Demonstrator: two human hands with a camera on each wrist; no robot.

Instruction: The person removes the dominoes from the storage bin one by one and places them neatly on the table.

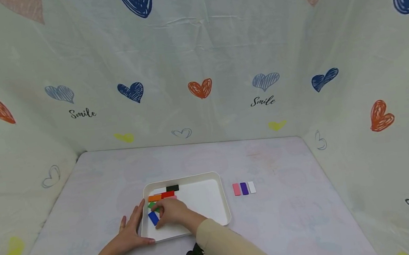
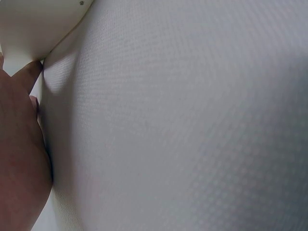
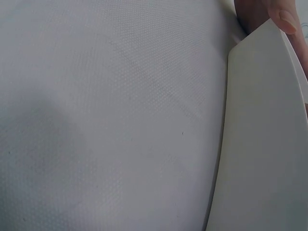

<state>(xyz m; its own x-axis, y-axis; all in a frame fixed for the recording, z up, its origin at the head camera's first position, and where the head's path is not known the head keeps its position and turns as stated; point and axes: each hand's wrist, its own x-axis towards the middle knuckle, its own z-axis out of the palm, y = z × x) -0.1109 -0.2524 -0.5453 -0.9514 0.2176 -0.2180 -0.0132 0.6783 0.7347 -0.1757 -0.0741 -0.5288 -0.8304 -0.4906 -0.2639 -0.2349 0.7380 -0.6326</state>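
A shallow white tray [image 1: 205,199] lies on the table with several small flat rectangular blocks at its left side. My left hand [image 1: 128,234] rests against the tray's left front corner, fingers stretched along the side and thumb at the front edge. Over the tray's left part, my right hand [image 1: 173,212] has its thumb and forefinger bent round the slanted blue block [image 1: 153,219], pinching it. The green block [image 1: 152,204] sits just behind, partly under the forefinger. Farther back are an orange block [image 1: 154,198], a red block [image 1: 167,194], a partly covered pink block [image 1: 171,197] and a black block [image 1: 172,188].
Right of the tray, a pink block [image 1: 237,189], a purple block [image 1: 244,188] and a white block [image 1: 252,187] stand in a row on the pale table [image 1: 292,218]. A curtain [image 1: 165,55] printed with hearts hangs behind and at both sides.
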